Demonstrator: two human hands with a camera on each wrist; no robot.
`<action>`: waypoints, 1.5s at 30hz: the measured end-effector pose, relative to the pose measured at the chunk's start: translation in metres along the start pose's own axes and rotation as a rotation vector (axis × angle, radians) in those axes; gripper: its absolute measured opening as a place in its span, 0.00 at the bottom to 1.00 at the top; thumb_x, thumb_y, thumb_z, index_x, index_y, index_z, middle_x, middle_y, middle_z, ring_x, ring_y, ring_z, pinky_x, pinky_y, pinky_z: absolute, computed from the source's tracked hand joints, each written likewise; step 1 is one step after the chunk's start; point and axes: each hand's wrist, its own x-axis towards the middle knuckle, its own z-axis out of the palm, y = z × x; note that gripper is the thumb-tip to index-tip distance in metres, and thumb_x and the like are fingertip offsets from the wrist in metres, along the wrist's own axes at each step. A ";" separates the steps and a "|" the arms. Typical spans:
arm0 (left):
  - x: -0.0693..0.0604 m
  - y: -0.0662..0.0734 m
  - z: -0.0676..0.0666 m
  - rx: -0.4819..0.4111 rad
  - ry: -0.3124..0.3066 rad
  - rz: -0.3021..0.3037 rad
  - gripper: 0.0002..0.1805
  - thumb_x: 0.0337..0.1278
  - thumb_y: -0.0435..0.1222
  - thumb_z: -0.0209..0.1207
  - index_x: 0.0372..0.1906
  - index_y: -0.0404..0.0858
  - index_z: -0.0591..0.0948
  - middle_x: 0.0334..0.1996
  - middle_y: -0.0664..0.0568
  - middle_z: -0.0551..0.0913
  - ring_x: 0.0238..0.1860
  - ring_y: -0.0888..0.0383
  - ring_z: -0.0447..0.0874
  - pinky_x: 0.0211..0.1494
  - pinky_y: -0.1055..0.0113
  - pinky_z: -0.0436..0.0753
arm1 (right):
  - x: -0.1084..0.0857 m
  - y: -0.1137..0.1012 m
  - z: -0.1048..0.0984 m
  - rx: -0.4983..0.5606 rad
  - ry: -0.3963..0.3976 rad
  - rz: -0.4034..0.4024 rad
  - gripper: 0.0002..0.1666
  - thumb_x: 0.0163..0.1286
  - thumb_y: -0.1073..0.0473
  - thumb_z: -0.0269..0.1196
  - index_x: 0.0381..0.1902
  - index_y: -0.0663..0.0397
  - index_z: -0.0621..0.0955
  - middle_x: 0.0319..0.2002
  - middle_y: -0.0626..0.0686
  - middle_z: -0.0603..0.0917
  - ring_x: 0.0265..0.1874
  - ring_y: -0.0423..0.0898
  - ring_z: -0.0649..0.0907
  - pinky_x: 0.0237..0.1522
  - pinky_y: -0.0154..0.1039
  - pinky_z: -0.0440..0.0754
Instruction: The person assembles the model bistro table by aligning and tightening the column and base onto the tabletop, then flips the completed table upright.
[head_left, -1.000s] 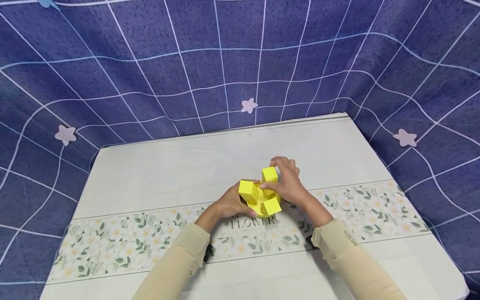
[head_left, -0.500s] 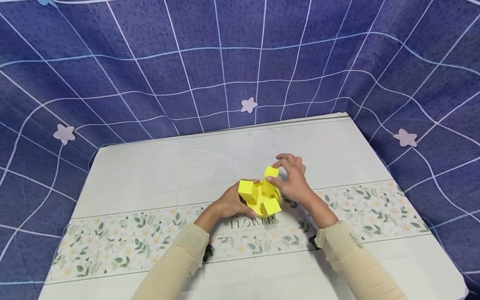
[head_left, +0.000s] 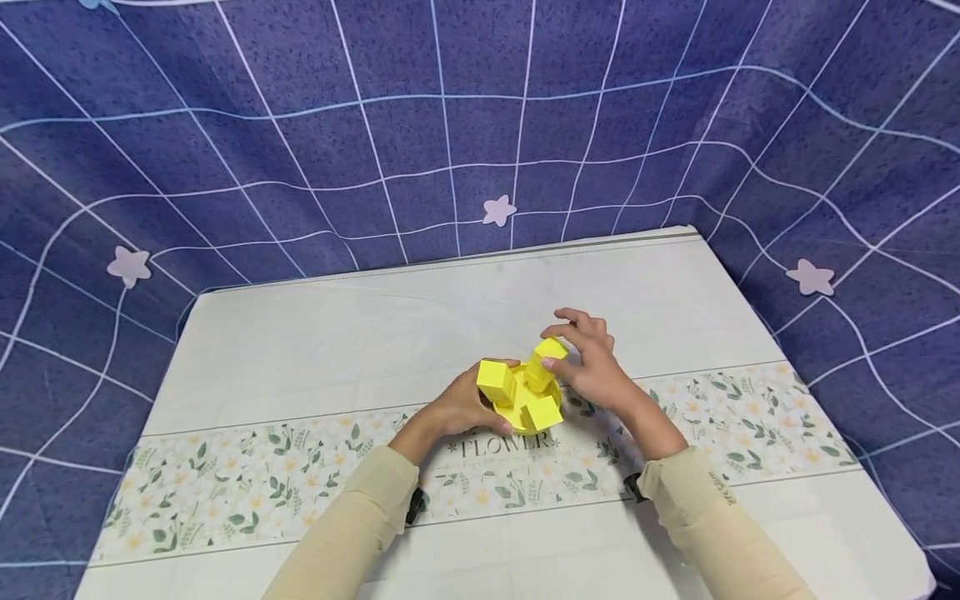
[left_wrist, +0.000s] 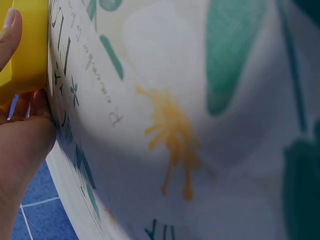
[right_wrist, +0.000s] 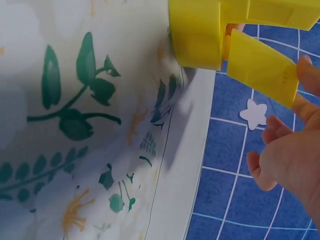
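A round yellow base (head_left: 516, 415) with three yellow block-shaped posts rising from it rests on the table. My left hand (head_left: 456, 407) grips its left side, thumb at the front and fingers round the back. The left post (head_left: 494, 380) and the front post (head_left: 543, 412) stand untouched by my right hand. Between thumb and fingers, my right hand (head_left: 596, 369) pinches the far-right post (head_left: 537, 374) near its top. In the right wrist view this post (right_wrist: 262, 70) leans outward, its lower end at the base (right_wrist: 196, 35). The left wrist view catches only the base's edge (left_wrist: 31, 55).
The table (head_left: 337, 342) wears a white cover with a printed flower band (head_left: 240, 483). A blue gridded curtain (head_left: 300, 167) with pale stars hangs behind and at both sides. A dark strap (head_left: 637, 486) shows at the right wrist.
My right hand has shifted slightly right, and the post it pinches has gone from nearly upright to tilted outward. The left hand and the base have stayed in place.
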 end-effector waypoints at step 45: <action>-0.001 0.004 0.000 -0.008 -0.004 -0.001 0.56 0.27 0.35 0.80 0.70 0.50 0.64 0.59 0.58 0.74 0.58 0.60 0.73 0.67 0.60 0.66 | -0.009 0.007 -0.014 0.166 -0.321 0.046 0.24 0.72 0.56 0.56 0.65 0.44 0.75 0.75 0.50 0.52 0.71 0.56 0.46 0.62 0.71 0.35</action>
